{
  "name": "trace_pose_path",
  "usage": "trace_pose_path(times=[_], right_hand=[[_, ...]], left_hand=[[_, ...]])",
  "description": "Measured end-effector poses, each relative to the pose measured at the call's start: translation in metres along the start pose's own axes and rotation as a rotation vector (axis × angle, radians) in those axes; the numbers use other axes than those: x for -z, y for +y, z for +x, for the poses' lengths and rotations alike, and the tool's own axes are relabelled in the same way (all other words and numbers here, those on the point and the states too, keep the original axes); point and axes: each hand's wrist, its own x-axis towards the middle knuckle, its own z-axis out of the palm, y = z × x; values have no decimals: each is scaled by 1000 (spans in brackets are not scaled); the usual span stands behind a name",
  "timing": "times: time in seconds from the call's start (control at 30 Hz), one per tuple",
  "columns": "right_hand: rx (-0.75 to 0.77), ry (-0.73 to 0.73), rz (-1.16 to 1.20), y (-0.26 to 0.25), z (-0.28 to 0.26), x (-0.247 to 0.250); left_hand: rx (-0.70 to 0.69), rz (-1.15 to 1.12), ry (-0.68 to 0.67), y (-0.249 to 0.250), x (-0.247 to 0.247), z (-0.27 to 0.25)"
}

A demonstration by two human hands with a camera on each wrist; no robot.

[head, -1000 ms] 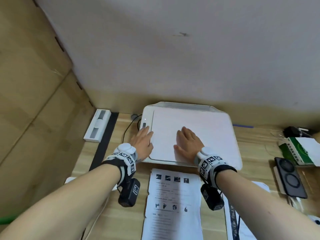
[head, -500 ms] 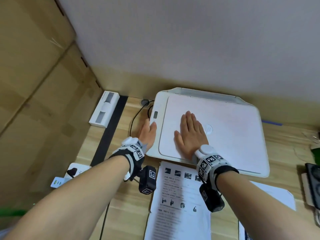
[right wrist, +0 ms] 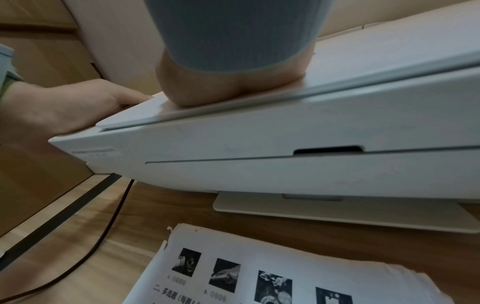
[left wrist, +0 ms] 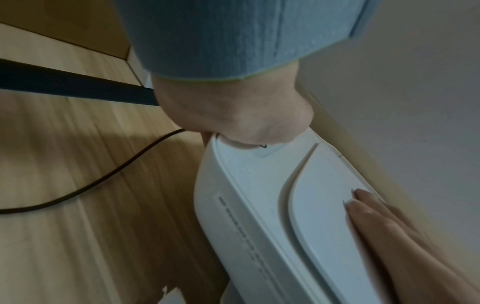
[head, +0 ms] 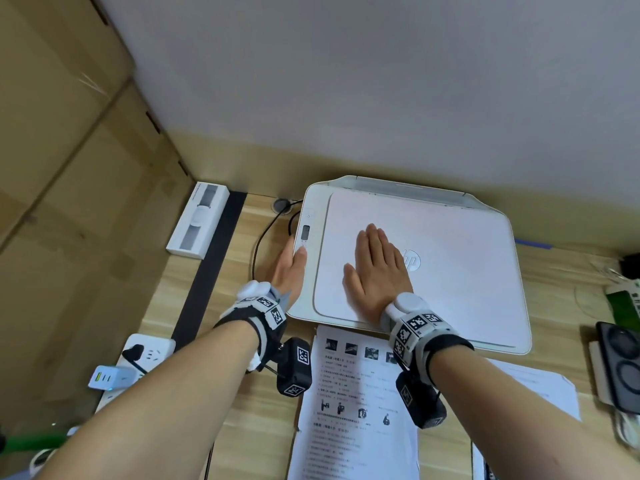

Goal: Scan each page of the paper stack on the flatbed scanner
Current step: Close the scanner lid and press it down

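Left hand (head: 289, 268) slid off lid to control strip, thumb on button; right hand (head: 375, 271) flat on scanner (head: 467, 271) lid. Paper stack (head: 353, 403): light, floppy; lift by an edge.

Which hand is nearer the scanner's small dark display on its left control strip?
Left. The left hand has its thumb on the strip just below the display; the right hand lies flat on the lid.
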Motion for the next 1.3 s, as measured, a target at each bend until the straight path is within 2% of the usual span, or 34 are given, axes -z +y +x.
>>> trace_pose_path(times=[0.37, 0.47, 0.53, 0.6, 0.63, 0.73, 0.8, 0.9, 0.97, 1.07, 1.17, 1.3], right_hand=[[9, 15, 15, 1, 1, 1], [16, -25, 7, 0, -1, 2], [26, -83, -10, -1, 2, -1], [34, -109, -24, 4, 3, 7], [43, -141, -28, 7, 2, 12], [59, -221, -75, 14, -12, 21], [46, -232, -67, 19, -28, 27], [51, -236, -98, 29, -51, 34], [47, -243, -104, 36, -65, 37], [34, -243, -102, 46, -85, 40], [4, -233, -82, 52, -98, 45], [-29, -181, -85, 50, -115, 49]], left_hand=[[-55, -26, 1, -7, 1, 8], [15, 49, 1, -5, 4, 5], [132, 158, -58, -10, 13, 8], [176, 282, -123, -2, 19, 8], [138, 365, -129, 6, 21, 8], [-93, 758, -166, 31, 18, 4], [-210, 948, -325, 48, 11, -6], [-283, 1164, -585, 56, 0, -21], [-314, 1284, -667, 58, -1, -27], [-366, 1400, -694, 55, 2, -33], [-400, 1479, -666, 53, -1, -33], [-507, 1595, -660, 55, -25, -53]])
